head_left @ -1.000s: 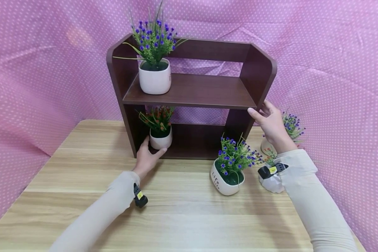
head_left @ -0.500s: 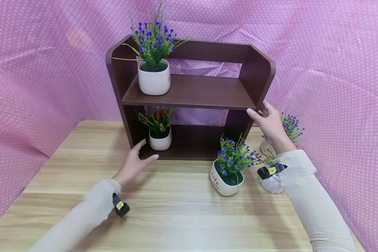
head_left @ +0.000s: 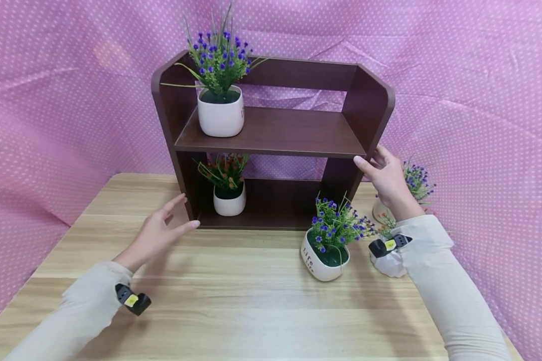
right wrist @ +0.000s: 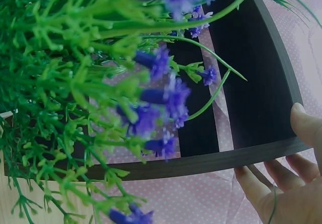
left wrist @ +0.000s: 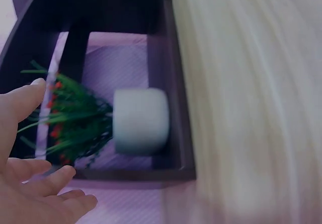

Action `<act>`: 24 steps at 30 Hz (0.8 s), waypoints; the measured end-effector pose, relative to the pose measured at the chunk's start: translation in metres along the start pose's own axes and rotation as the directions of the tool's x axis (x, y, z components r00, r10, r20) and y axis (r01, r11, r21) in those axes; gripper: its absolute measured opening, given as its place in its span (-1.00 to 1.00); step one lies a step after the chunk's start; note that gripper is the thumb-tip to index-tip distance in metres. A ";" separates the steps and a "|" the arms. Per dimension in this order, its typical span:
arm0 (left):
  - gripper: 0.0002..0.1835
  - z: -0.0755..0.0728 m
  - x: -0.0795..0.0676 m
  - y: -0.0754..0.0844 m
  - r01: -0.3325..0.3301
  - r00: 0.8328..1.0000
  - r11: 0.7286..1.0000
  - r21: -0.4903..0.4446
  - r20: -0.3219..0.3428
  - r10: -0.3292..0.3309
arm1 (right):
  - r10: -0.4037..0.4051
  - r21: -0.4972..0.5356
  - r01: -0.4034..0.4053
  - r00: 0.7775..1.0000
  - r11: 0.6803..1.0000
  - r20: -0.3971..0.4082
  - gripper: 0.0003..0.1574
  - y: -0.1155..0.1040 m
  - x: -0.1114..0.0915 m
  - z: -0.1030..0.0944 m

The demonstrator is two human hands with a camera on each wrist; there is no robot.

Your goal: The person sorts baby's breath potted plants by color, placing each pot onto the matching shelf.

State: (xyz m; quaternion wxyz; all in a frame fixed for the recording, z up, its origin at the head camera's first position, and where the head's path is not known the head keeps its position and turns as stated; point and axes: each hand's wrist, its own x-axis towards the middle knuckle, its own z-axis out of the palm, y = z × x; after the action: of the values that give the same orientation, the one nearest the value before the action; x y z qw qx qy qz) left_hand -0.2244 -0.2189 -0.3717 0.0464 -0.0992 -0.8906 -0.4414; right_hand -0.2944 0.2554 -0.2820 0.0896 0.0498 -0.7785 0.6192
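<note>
A dark brown two-tier shelf (head_left: 298,131) stands on the wooden table. On its lower tier at the left sits a white pot of orange-red flowers (head_left: 229,204), upright; it also shows in the left wrist view. My left hand (head_left: 155,235) is off the pot, fingers apart, beside the shelf's lower left front edge; whether it touches that edge I cannot tell. With my right hand (head_left: 388,183) I grip the shelf's right side panel, thumb at the front and fingers round the outer face (right wrist: 282,183). A pot of purple flowers (head_left: 221,113) stands on the upper tier's left end.
A tilted white pot of purple flowers (head_left: 325,254), lettered "Life", is on the table before the shelf's right end. Behind my right forearm are another purple-flowered plant (head_left: 416,181) and a white ribbed pot (head_left: 388,263), partly hidden. Pink dotted cloth (head_left: 479,125) hangs behind.
My left hand has let go of the orange-red flower pot and moved left, out of the lower tier. The pot stays there. My right hand has kept its grip on the shelf.
</note>
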 end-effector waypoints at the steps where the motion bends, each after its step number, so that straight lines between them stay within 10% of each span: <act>1: -0.08 -0.004 -0.001 0.001 -0.007 1.000 1.000 0.006 -0.011 0.007 | 0.000 0.001 0.000 1.000 1.000 0.000 -0.16 0.000 0.000 0.000; 24: -0.15 -0.076 0.047 0.054 -0.116 0.958 0.976 -0.187 -0.282 0.060 | -0.010 -0.017 0.010 1.000 1.000 -0.022 -0.18 0.002 0.001 0.001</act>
State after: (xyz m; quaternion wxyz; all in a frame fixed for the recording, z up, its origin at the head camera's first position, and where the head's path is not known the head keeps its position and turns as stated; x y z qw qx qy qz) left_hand -0.2587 -0.2410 -0.2755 0.1788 -0.0808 -0.8209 -0.5363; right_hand -0.2955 0.2549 -0.2837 0.1016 0.0463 -0.7824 0.6127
